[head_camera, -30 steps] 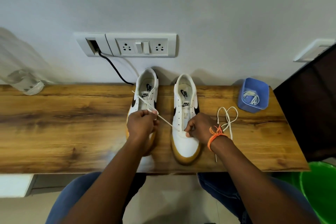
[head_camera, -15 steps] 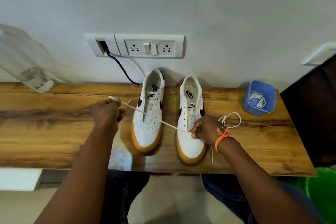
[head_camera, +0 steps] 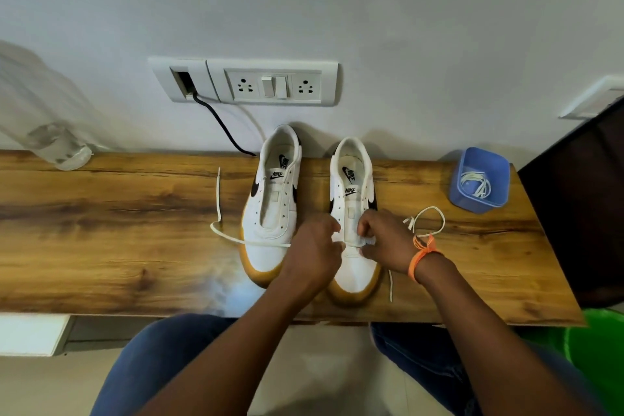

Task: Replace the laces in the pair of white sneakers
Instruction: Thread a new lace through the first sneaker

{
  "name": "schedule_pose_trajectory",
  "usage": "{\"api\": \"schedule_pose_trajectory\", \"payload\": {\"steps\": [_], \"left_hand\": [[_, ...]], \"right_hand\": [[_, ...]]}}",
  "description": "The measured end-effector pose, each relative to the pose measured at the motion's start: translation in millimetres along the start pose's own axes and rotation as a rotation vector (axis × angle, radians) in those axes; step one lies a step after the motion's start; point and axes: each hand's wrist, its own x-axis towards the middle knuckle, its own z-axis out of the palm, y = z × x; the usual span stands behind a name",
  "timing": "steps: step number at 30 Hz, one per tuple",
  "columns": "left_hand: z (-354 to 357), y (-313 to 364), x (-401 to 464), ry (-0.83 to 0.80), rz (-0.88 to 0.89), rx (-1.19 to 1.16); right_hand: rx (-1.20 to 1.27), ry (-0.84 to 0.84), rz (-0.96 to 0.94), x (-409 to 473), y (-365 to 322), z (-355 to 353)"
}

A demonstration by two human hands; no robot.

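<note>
Two white sneakers with tan soles stand side by side on the wooden table [head_camera: 101, 246], toes toward me. The left sneaker [head_camera: 273, 213] has no lace in its eyelets. A white lace [head_camera: 219, 209] runs from the right sneaker [head_camera: 353, 192] across the left sneaker's toe and lies slack on the table to the left. My left hand [head_camera: 312, 252] and my right hand [head_camera: 385, 240] are curled at the lowest eyelets of the right sneaker, each pinching the lace there. The lace's other end [head_camera: 427, 223] loops on the table right of my right hand.
A blue plastic tub [head_camera: 499, 179] holding white laces stands at the table's right end. A clear bottle [head_camera: 57, 145] stands at the back left. A black cable [head_camera: 219, 125] drops from the wall socket panel [head_camera: 243, 83] behind the left sneaker. A green bin [head_camera: 601, 365] sits below right.
My left hand let the long lace end fall left of the shoes and came back right to the right sneaker's lower eyelets. The right hand stayed on that sneaker.
</note>
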Motion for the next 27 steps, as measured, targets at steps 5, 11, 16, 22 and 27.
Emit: {"api": "schedule_pose_trajectory", "payload": {"steps": [5, 11, 16, 22, 27], "left_hand": [[3.7, 18.4, 24.7, -0.118, 0.173, -0.115], [7.3, 26.9, 30.6, -0.307, 0.168, -0.305], [-4.0, 23.1, 44.0, -0.18, 0.123, -0.359], [-15.7, 7.8, 52.9, 0.233, -0.115, -0.02], [-9.9, 19.2, 51.2, 0.295, 0.066, 0.08]], "right_hand": [[0.359, -0.189, 0.103, -5.0, 10.4, -38.9], [0.806, 0.044, 0.154, -13.1, 26.9, -78.2], [1.238, 0.279, 0.192, -12.4, 49.0, -96.0], [1.643, 0.513, 0.145, -9.9, 73.2, -108.7], [1.432, 0.324, 0.084, -9.7, 60.1, -99.9]]}}
